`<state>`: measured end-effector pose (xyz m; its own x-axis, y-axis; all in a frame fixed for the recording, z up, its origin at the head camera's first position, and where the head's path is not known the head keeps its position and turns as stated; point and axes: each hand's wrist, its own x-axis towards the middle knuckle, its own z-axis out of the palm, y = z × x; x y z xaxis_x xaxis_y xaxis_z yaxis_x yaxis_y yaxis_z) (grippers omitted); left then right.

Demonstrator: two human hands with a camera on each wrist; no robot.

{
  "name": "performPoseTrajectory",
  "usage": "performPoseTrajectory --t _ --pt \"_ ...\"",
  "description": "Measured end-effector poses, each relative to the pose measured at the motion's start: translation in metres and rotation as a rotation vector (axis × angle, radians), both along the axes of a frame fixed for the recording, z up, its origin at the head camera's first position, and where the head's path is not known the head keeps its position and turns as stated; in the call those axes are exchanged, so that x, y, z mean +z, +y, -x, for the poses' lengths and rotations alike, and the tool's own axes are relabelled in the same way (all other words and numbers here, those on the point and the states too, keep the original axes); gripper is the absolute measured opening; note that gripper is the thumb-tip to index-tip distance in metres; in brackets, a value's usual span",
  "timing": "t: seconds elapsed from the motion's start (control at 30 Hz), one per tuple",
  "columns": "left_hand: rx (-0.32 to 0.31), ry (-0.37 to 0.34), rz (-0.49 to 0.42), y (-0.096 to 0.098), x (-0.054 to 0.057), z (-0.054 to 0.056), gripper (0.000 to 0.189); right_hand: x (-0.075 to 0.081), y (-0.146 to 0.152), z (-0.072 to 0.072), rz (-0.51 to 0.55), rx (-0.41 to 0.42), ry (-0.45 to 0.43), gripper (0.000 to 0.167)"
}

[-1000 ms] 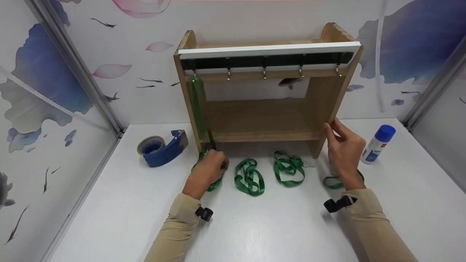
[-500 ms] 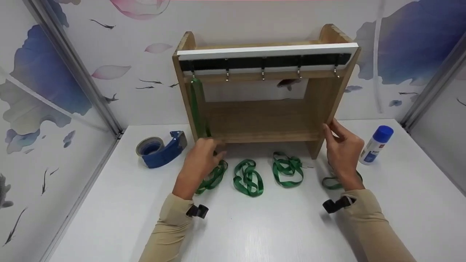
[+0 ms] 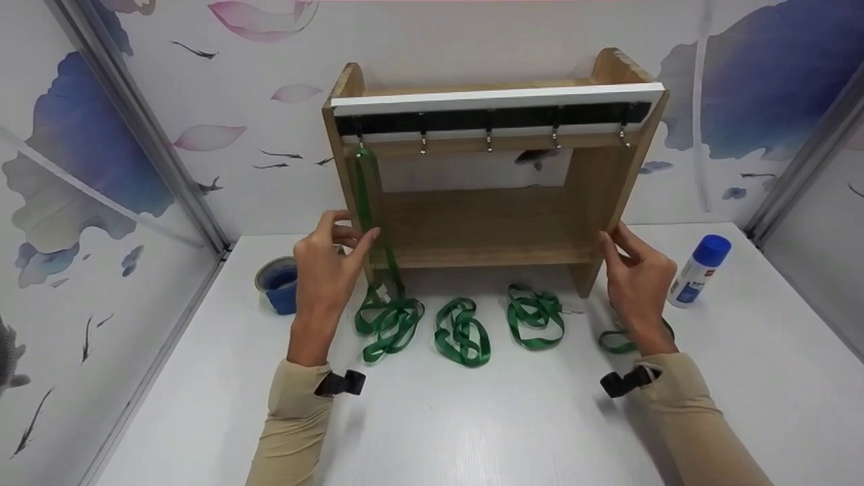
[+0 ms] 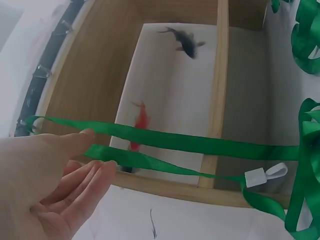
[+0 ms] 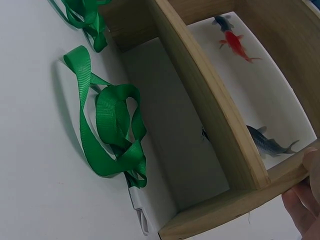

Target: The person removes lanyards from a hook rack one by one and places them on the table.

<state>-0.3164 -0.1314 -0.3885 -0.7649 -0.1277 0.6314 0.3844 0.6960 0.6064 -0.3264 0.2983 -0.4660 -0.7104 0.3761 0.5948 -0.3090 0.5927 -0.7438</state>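
A wooden shelf (image 3: 486,255) stands on the white table, with a dark strip of hooks (image 3: 459,122) along its top front. From the leftmost hook hangs a green ribbon lanyard (image 3: 363,189), its lower part heaped on the table. My left hand (image 3: 324,277) is at the shelf's left side panel, thumb and fingers apart beside the hanging ribbon. In the left wrist view the fingers are loosely bent and do not pinch the lanyard; a white clip (image 4: 256,177) hangs on its lower end. My right hand (image 3: 638,283) pinches the front edge of the right side panel (image 5: 220,214).
Two coiled green lanyards (image 3: 462,334) (image 3: 535,317) lie before the shelf, and another green ribbon (image 3: 615,341) is partly behind my right wrist. A blue tape dispenser (image 3: 278,287) is partly hidden by my left hand. A blue-capped glue stick (image 3: 698,270) stands at right.
My left hand has left the heaped ribbon at the shelf's foot and moved up and left to the side panel. The lanyard stays on its hook. My right hand has kept its place.
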Motion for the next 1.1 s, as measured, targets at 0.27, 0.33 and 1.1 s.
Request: performPoseTrajectory --t 0.27,0.33,1.1 --pt "0.04 -0.011 0.088 0.023 -0.02 0.005 0.048 0.0 -0.001 -0.001 0.0 0.0 0.007 0.042" --pt "0.063 -0.008 0.115 0.027 -0.025 0.007 0.046 -0.001 -0.001 -0.001 0.001 0.001 0.009 0.042" --pt "0.013 0.269 -0.032 -0.002 -0.006 0.004 0.018 -0.001 -0.001 0.001 -0.01 -0.015 0.021 0.042"
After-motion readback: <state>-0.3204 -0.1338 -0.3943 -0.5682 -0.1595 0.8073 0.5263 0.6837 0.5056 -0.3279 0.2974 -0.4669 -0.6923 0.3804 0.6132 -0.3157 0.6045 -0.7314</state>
